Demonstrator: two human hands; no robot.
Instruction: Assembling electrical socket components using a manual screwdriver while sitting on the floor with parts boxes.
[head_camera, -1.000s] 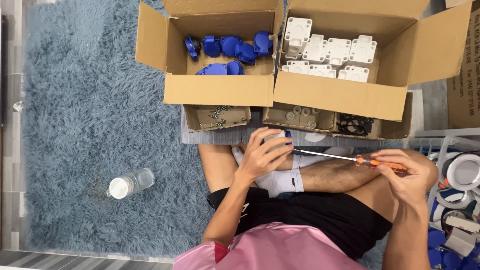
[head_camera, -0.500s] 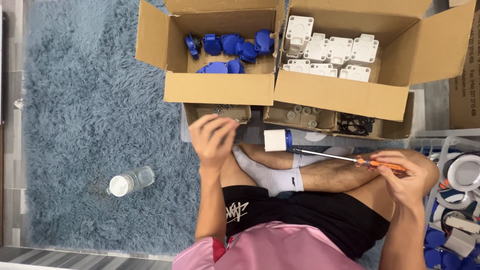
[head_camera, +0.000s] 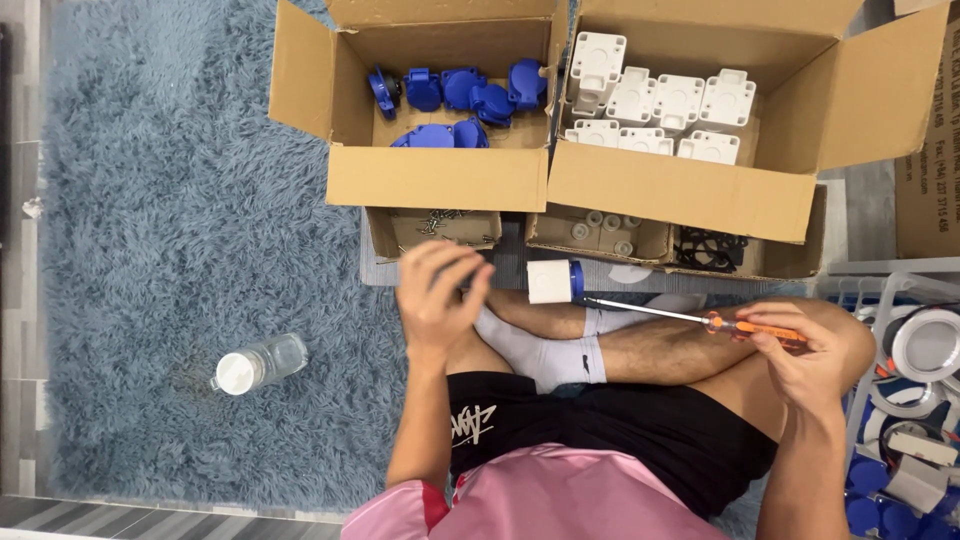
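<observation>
Hands over crossed legs on a shaggy blue-grey rug (head_camera: 150, 200), boxes of parts lined up ahead.

We see our left hand (head_camera: 437, 297) lifted just below a small shallow cardboard tray of metal screws (head_camera: 432, 228), its fingers curled together; whether they pinch anything we cannot tell. Our right hand (head_camera: 805, 350) grips the orange handle of a slim screwdriver (head_camera: 690, 318), whose tip meets a white cylindrical part with a blue end (head_camera: 553, 281) resting on our leg. At the rug's far edge, an open cardboard box (head_camera: 437, 178) holds blue plastic caps (head_camera: 455, 88); beside it, touching, a larger open cardboard box (head_camera: 680, 190) holds white plastic housings (head_camera: 660, 100). A clear plastic bottle with a white cap (head_camera: 258, 363) lies on the rug, well apart to the left.
</observation>
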